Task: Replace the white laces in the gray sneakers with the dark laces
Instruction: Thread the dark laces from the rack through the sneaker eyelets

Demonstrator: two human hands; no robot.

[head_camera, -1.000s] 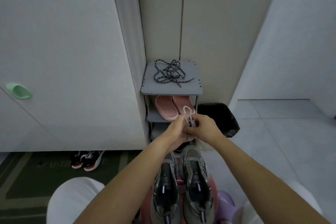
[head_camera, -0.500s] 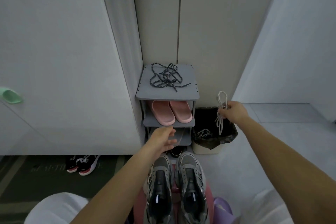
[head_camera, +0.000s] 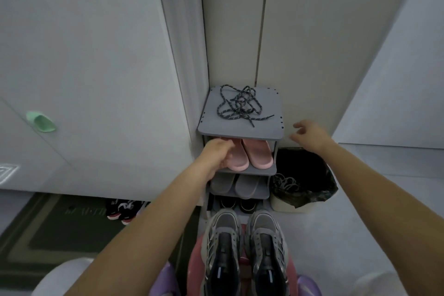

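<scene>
Both arms reach forward, left hand loosely curled, right hand fingers spread

Two gray sneakers, two pink slippers

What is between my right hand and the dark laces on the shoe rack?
Nothing visible. The dark laces lie loose on the shoe rack's top shelf; the right hand hovers open just right of it, only air between.

The dark laces are seen as braided, speckled cord on the matt gray, plastic-looking shoe rack, the pink slippers as smooth matt foam, the gray sneakers as mesh cloth, and the bin liner at the right as crinkled glossy plastic.
</scene>
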